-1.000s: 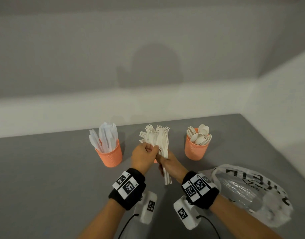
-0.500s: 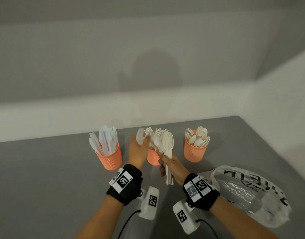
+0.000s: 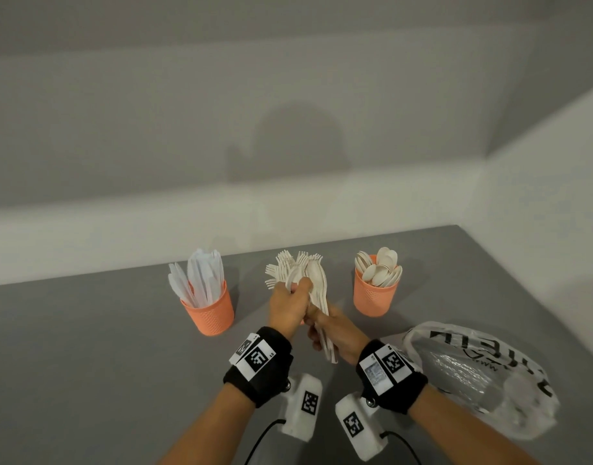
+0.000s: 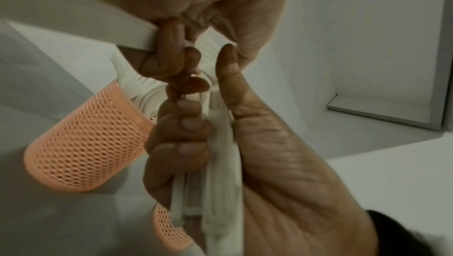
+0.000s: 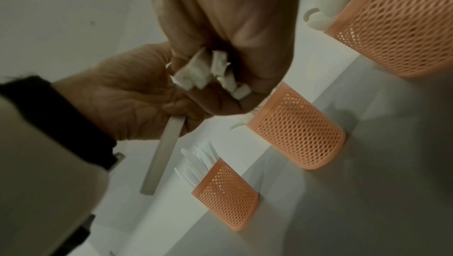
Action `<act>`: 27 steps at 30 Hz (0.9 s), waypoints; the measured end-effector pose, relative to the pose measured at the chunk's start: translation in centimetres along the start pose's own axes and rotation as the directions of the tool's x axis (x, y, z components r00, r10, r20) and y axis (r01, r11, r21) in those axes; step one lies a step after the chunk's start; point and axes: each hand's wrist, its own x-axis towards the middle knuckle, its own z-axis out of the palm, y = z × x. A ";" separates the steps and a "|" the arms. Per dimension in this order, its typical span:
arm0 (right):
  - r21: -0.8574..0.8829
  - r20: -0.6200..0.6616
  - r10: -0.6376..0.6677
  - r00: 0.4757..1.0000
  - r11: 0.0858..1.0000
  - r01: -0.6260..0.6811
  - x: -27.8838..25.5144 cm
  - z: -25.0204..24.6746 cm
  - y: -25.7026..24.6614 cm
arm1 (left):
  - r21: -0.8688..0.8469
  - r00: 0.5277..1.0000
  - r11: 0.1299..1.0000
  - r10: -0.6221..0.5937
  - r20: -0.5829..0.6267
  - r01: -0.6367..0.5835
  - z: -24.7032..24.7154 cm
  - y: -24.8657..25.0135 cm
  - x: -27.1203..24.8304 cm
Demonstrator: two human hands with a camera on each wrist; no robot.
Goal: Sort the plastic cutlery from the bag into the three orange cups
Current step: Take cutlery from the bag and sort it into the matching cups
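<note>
Three orange mesh cups stand in a row on the grey table [image 3: 86, 364]. The left cup [image 3: 209, 310] holds knives and the right cup [image 3: 375, 293] holds spoons. The middle cup [image 5: 299, 126] is hidden behind my hands in the head view, with its forks [image 3: 281, 266] fanning out above them. My right hand [image 3: 322, 327] grips a bundle of white cutlery [image 3: 318, 290] by the handles. My left hand [image 3: 298, 290] is against the bundle, its fingers curled round a single piece whose handle [image 5: 166, 153] sticks out below the fist.
A crumpled clear plastic bag [image 3: 473, 374] with black lettering lies at the right, close to my right forearm. White walls close off the table at the back and on the right. Bare grey table extends to the left of the knife cup.
Half a second ago my left hand was raised to the left of the bundle with one white piece. It is now back against the bundle. My right hand has barely moved.
</note>
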 end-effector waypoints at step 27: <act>-0.507 -0.075 -0.417 0.906 0.798 0.325 1.3 -0.3 2.6 | -0.280 0.998 0.959 0.031 -0.063 -0.048 0.2 -0.2 -2.1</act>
